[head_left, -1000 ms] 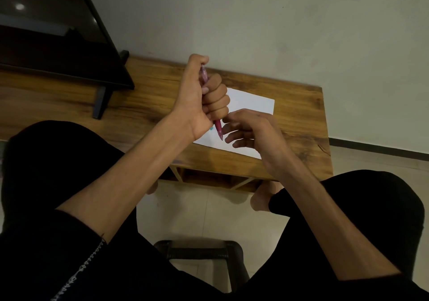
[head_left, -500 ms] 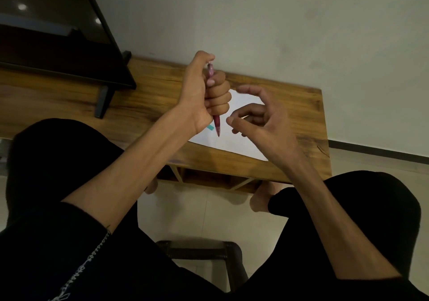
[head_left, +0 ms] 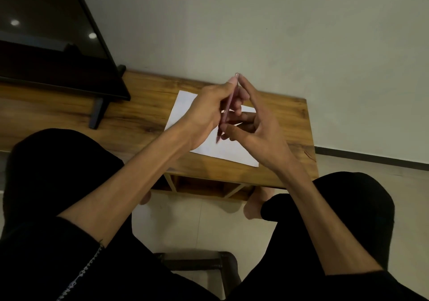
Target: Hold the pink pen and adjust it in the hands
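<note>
We sat facing a pale wall (head_left: pixel 278 34), with a dark television screen (head_left: pixel 46 45) on its stand at the far left of a long wooden table (head_left: pixel 144 105). Near the table's right end lay a white sheet of paper (head_left: pixel 183 108), flat on the wood and partly hidden by our hands. Our knees in black trousers (head_left: pixel 58 173) framed the view, bare feet showing below the table edge.

Our left hand (head_left: pixel 206 112) grasped the pink pen (head_left: pixel 228 105), thumb and fingers curled round the barrel, so that it stood steeply with its tip pointing down just above the paper and its cap end up at the fingertips. Our right hand (head_left: pixel 257 129) had closed in beside it: its forefinger reached up to the pen's top end and its thumb lay near the lower barrel, fingers bent about the shaft. We judged that it pinched the pen too, though the overlap of fingers made the contact hard to read.

The step in hand looked like passing or readying the pen between the hands. The next move would call for one hand to take a firm writing hold while the other let go.

Half a second earlier the left hand held the pen in a full fist and the right hand hovered apart, curled and empty; by now the fist had loosened to a finger hold and the right hand had come to the pen.
</note>
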